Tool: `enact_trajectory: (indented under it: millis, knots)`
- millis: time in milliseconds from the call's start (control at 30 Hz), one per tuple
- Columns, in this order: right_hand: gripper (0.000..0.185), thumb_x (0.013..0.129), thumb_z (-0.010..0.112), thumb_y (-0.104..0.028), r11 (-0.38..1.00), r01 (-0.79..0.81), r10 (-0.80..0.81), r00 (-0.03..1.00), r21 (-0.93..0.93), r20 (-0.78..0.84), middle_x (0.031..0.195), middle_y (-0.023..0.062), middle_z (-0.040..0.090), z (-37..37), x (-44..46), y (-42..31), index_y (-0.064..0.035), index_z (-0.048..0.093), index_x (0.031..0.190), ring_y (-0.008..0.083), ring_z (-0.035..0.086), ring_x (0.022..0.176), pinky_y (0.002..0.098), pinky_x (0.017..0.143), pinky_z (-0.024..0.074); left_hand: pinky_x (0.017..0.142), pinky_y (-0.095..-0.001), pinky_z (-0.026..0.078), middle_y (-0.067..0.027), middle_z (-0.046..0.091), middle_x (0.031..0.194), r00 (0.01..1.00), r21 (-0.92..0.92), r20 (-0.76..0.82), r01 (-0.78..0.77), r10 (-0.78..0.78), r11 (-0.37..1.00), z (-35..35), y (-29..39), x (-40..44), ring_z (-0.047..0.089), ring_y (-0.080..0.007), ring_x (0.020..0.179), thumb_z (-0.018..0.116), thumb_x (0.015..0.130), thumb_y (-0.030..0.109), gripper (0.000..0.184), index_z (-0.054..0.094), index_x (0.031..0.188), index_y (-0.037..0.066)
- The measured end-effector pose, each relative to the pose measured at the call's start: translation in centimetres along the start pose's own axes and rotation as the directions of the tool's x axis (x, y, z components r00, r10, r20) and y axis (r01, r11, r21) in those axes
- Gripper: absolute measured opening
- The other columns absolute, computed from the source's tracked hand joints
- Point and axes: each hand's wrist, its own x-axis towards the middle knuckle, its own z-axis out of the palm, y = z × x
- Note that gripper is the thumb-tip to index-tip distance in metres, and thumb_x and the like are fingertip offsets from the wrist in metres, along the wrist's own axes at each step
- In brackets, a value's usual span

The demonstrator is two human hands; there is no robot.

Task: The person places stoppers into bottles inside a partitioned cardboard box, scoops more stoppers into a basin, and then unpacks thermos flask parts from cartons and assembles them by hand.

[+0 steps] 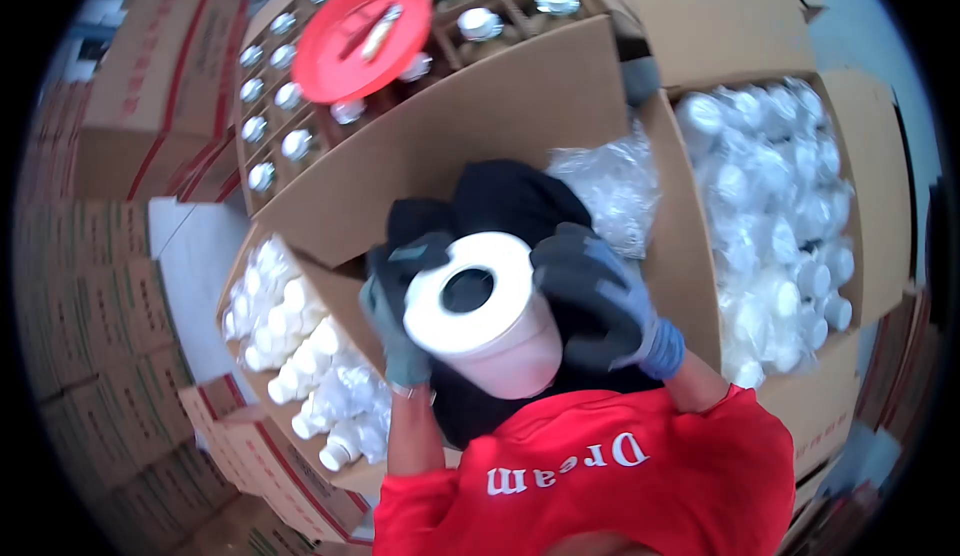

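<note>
White plastic bottles (325, 341) fill a left-hand carton (335, 301); beside it the gloved left hand (393, 318) curls round a white cylindrical container (500, 356) over the lap (525, 196); the gloved right hand (595, 296) half-bends at its right edge, grip unclear; farther right, another carton (692, 256) holds bagged bottles (780, 206).

A red top (610, 426) bears white serif "Dream" lettering (628, 449) over black trousers (520, 196); the left hand (402, 331) wears a grey-green, dark-fingered work glove, the right hand (595, 291) a blue-grey one, blue-cuffed (662, 349).
</note>
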Motion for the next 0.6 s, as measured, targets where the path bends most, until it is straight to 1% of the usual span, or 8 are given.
enact_trajectory:
  millis: [100, 133, 200, 333, 400, 467, 533, 600]
  knots:
    - [0.049, 0.075, 0.069, -0.033, 0.985, 0.046, -0.039, 0.998, -0.167, 0.047, 0.116, 0.0128, 0.058, 4.9, 1.4, -1.8, -0.0084, 0.063, 0.117, 0.0334, 0.052, 0.113, 0.0582, 0.107, 0.0290, 0.083, -0.0332, 0.046, -0.0114, 0.059, 0.103, 0.995, 0.429, 0.044, -0.095, 0.085, 0.898, -4.1, -6.6, 1.6, 0.056, -0.0203, 0.095, 0.047, 0.100, 0.022, 0.033, 0.053, 0.123, -0.002]
    - [0.050, 0.073, 0.069, -0.034, 0.964, 0.056, -0.057, 0.998, -0.258, 0.007, 0.115, 0.0138, 0.056, 6.1, 2.0, -1.1, -0.0092, 0.063, 0.116, 0.0335, 0.053, 0.108, 0.0590, 0.107, 0.0290, 0.080, -0.0332, 0.046, -0.0109, 0.059, 0.102, 0.997, 0.332, 0.062, -0.071, 0.054, 0.941, -4.0, -5.9, 1.0, 0.055, -0.0188, 0.092, 0.047, 0.100, 0.023, 0.034, 0.054, 0.122, -0.002]
    - [0.033, 0.075, 0.065, -0.024, 0.998, 0.040, -0.042, 0.998, 0.039, 0.044, 0.102, 0.0124, 0.059, 4.1, 2.7, 0.5, -0.0084, 0.068, 0.103, 0.0336, 0.055, 0.101, 0.0529, 0.107, 0.0325, 0.076, -0.0329, 0.045, -0.0094, 0.063, 0.100, 0.998, 0.162, 0.059, -0.041, 0.031, 0.986, -2.7, -2.3, -1.1, 0.054, -0.0151, 0.086, 0.047, 0.101, 0.026, 0.034, 0.060, 0.115, -0.002]
    - [0.024, 0.080, 0.061, -0.018, 0.931, -0.285, 0.315, 0.943, 0.227, -0.108, 0.107, 0.0132, 0.060, 1.7, 3.1, 0.6, -0.0046, 0.069, 0.099, 0.0302, 0.056, 0.104, 0.0412, 0.092, 0.0446, 0.083, -0.0316, 0.047, -0.0086, 0.066, 0.109, 0.994, 0.029, -0.036, -0.103, 0.104, 0.994, -3.1, 0.2, -4.3, 0.057, -0.0134, 0.097, 0.046, 0.101, 0.026, 0.037, 0.062, 0.117, -0.003]
    - [0.023, 0.079, 0.063, -0.015, 0.974, -0.177, 0.184, 0.982, 0.140, -0.038, 0.108, 0.0142, 0.059, 2.3, 4.1, -2.3, -0.0051, 0.069, 0.099, 0.0321, 0.055, 0.106, 0.0406, 0.096, 0.0419, 0.089, -0.0313, 0.046, -0.0113, 0.065, 0.112, 0.969, 0.069, -0.008, -0.246, 0.247, 0.967, -1.6, 0.9, -3.8, 0.056, -0.0165, 0.105, 0.046, 0.100, 0.024, 0.037, 0.060, 0.119, -0.004]
    - [0.023, 0.079, 0.065, -0.015, 0.990, 0.133, -0.116, 0.952, -0.042, 0.282, 0.107, 0.0145, 0.059, 2.5, 5.6, -3.3, -0.0041, 0.068, 0.099, 0.0328, 0.054, 0.106, 0.0414, 0.098, 0.0406, 0.096, -0.0330, 0.045, -0.0158, 0.064, 0.115, 0.931, 0.209, 0.149, -0.358, 0.332, 0.910, 0.1, 4.1, -3.8, 0.056, -0.0222, 0.113, 0.045, 0.099, 0.022, 0.039, 0.054, 0.125, -0.006]
    - [0.022, 0.079, 0.066, -0.013, 0.986, -0.113, 0.106, 0.992, 0.121, 0.062, 0.104, 0.0132, 0.060, 0.6, 4.4, 0.3, -0.0031, 0.069, 0.098, 0.0288, 0.056, 0.105, 0.0391, 0.094, 0.0438, 0.099, -0.0341, 0.044, -0.0171, 0.064, 0.116, 0.970, 0.097, 0.049, -0.243, 0.239, 0.965, -4.0, 0.2, -4.7, 0.056, -0.0233, 0.115, 0.046, 0.099, 0.022, 0.039, 0.053, 0.126, -0.005]
    - [0.017, 0.082, 0.063, -0.008, 0.945, -0.325, 0.322, 0.944, -0.035, -0.075, 0.101, 0.0135, 0.060, -1.4, 4.6, 0.2, -0.0021, 0.069, 0.097, 0.0271, 0.057, 0.105, 0.0370, 0.092, 0.0448, 0.101, -0.0356, 0.042, -0.0177, 0.061, 0.121, 0.932, -0.560, 0.134, -0.209, 0.336, 0.802, -4.6, -0.2, -2.9, 0.057, -0.0259, 0.114, 0.045, 0.098, 0.024, 0.040, 0.057, 0.123, -0.003]
